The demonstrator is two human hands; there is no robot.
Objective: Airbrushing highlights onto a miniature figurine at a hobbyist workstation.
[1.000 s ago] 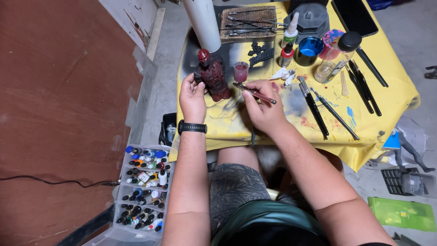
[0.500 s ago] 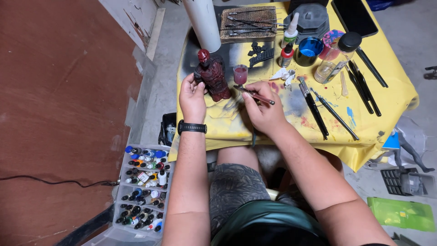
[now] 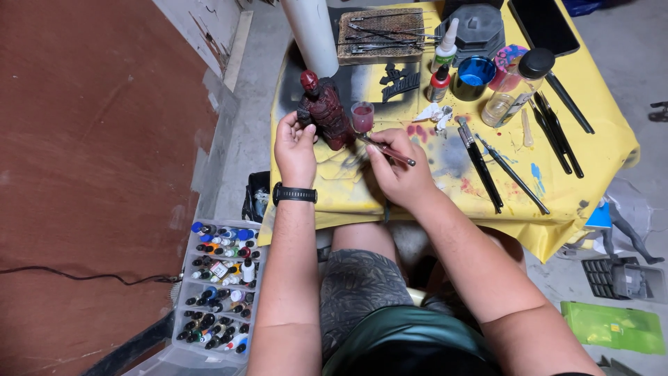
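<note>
Head cam, looking straight down at a small table with a paint-splattered yellow cover. Left hand, black watch on the wrist, has its fingers curled around the base of a dark red figure that stands upright near the table's left edge, thumb up against its side. Right hand has its fingers pinched together on a thin brush, held like a pen, tip pointing left toward the figure's lower part; can't tell if the tip actually touches. A little cup of red paint sits just beside the figure, right above the brush. Further right are a blue jar, a clear bottle with a black cap, and a bunch of spare brushes lying flat on the cover. Down on the floor to the left, a clear bin packed with paint bottles, well apart from the table.
</note>
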